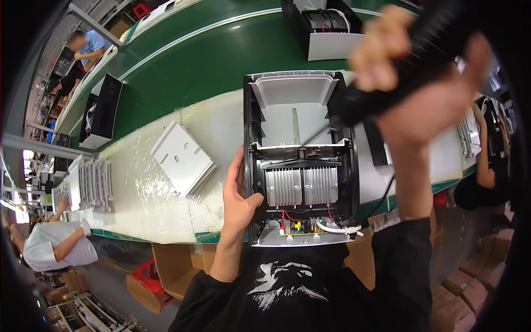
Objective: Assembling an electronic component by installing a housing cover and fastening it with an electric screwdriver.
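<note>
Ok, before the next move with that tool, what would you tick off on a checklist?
1. Left hand gripping the black housing: ok, at its left wall.
2. Right hand holding the black tool: ok.
3. Bit seated on a fastener: cannot tell, its tip is too small to read.
4. White cable away from the bit: ok, at the housing's near end.
5. Finned metal blocks inside the housing: ok.

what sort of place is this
Most likely a factory assembly line: an opened black-and-white housing with metal heat sinks and a circuit board is in front of the person, similar units sit on the green work surface, and co-workers are nearby.
</note>
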`<state>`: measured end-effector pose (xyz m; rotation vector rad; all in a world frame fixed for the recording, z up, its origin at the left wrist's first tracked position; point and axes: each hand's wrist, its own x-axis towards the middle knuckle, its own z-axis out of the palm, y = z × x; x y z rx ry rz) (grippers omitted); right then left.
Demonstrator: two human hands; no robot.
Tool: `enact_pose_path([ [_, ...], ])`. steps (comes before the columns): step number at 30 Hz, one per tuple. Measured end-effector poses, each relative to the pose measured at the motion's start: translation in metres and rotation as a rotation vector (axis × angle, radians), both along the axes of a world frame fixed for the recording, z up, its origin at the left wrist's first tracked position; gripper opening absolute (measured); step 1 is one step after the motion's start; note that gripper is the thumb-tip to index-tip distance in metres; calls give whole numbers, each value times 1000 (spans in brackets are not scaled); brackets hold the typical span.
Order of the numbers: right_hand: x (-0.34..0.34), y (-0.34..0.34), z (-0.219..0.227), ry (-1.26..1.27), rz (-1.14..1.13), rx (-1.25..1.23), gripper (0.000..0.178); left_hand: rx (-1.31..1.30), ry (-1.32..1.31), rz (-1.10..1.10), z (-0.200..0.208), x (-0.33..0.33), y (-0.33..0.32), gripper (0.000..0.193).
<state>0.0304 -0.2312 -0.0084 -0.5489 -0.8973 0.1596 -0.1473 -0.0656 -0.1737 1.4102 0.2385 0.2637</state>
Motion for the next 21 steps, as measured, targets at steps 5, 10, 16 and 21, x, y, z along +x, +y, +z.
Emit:
enact_pose_path([
  [5, -25, -80, 6, 15, -220, -214, 43, -352, -32, -24, -45, 8, 40, 70],
  [10, -47, -81, 8, 139, -424, -132, 42, 217, 243, 233, -99, 21, 56, 68],
  [16, -49, -96, -1, 41, -524, -146, 50, 457, 174, 411, -114, 5, 72, 67],
  [21, -61, -114, -2, 10, -567, -48, 49, 638, 294, 458, -108, -20, 78, 66],
])
